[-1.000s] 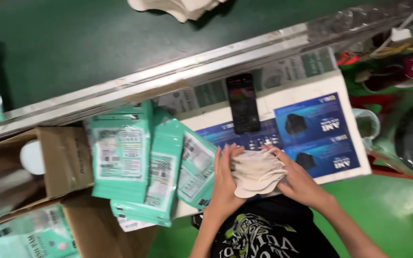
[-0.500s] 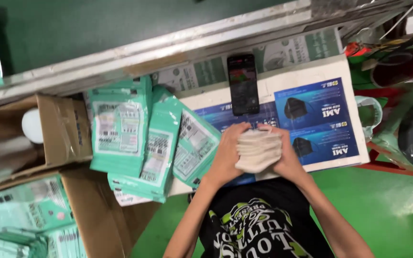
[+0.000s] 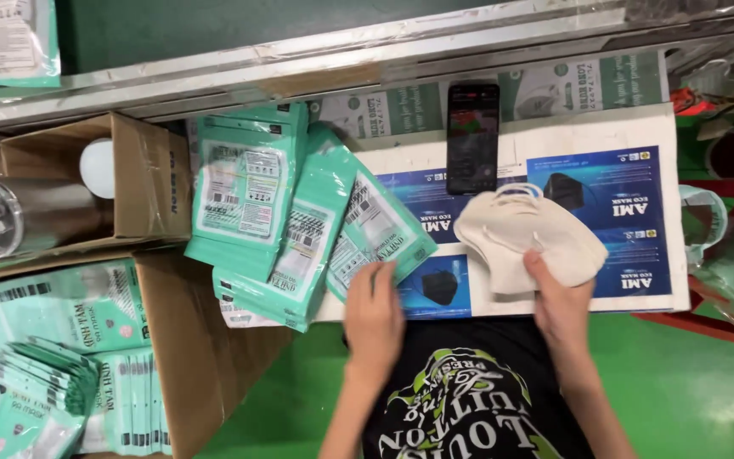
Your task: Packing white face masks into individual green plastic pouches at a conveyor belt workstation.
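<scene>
Gripping the stack of cream fabric face masks (image 3: 527, 238) alone now, my right hand (image 3: 558, 302); left hand (image 3: 374, 316) has let go, open on a teal plastic pouch (image 3: 375, 234)

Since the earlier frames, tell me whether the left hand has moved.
Yes. The left hand has left the stack of beige masks and moved left, toward the teal packets.

single head view, looking steeply down, close over worktable (image 3: 503, 140); wearer's torso at bottom edge.
</scene>
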